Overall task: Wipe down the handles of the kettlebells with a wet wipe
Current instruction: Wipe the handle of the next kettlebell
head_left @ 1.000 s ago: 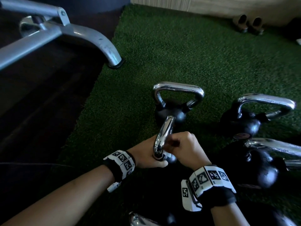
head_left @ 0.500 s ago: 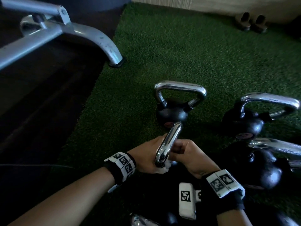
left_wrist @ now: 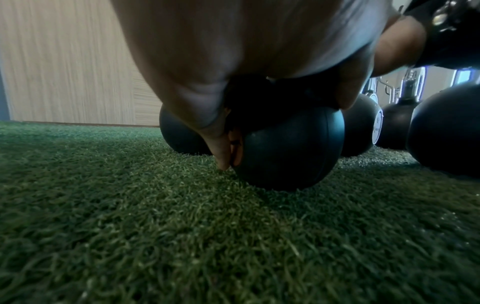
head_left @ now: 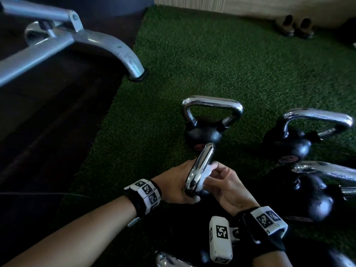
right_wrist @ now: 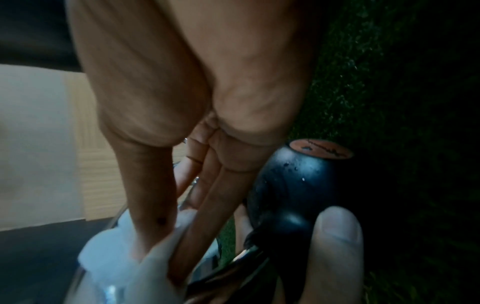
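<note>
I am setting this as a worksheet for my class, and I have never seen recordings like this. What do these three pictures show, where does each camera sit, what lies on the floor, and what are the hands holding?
There is no machine here: a person works with bare hands, wearing marked wristbands. The wide picture comes from a camera on the head, looking down at both hands. The other two come from cameras on the wrists, looking along the fingers, so skin fills much of them. On the green turf stand several black kettlebells with shiny handles. A grey metal frame is at the upper left. The left hand grips the nearest kettlebell's handle low down. The right hand pinches a white wet wipe against that handle.
</note>
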### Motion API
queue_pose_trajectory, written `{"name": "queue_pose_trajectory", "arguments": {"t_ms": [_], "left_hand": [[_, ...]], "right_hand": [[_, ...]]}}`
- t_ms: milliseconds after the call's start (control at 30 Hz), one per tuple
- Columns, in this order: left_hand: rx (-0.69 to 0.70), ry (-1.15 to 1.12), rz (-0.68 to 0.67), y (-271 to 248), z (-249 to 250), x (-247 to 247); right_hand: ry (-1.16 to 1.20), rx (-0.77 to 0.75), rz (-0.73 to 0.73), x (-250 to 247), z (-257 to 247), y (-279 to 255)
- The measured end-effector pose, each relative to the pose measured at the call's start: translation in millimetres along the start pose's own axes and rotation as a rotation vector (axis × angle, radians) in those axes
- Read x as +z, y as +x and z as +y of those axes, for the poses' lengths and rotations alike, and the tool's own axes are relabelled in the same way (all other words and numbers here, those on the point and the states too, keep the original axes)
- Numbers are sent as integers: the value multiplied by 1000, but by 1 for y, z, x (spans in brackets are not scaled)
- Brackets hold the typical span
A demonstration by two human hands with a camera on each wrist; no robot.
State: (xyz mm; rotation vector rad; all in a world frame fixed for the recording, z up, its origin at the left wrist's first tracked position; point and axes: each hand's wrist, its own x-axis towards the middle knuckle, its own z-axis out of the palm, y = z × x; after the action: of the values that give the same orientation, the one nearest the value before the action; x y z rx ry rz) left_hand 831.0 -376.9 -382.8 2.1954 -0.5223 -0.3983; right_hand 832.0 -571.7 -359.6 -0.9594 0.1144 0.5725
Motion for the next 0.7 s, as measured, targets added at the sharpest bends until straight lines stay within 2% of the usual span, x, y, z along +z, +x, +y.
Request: {"name": "queue_pose_trajectory", "arguments": {"t_ms": [100, 167, 333, 433, 500, 600, 700], "left_hand": [[36, 19, -3, 0, 0, 1], [36, 37, 0, 0, -2, 3], [62, 83, -8, -1, -9, 8], [70, 61, 2, -1, -8, 8], [85, 57, 13, -2, -7, 7], [98, 70, 18, -3, -8, 10], [77, 95, 20, -3, -10, 12]], "right_hand": [[-58, -126, 186, 8, -6, 8], [-190, -218, 326, 12, -6, 12], [-459, -308, 403, 14, -5, 2], [-695, -395, 618, 13, -5, 5], [-758, -431, 731, 17, -7, 8], [-812, -406, 814, 25, -7, 9], [-846, -325, 814, 31, -7, 9]]}}
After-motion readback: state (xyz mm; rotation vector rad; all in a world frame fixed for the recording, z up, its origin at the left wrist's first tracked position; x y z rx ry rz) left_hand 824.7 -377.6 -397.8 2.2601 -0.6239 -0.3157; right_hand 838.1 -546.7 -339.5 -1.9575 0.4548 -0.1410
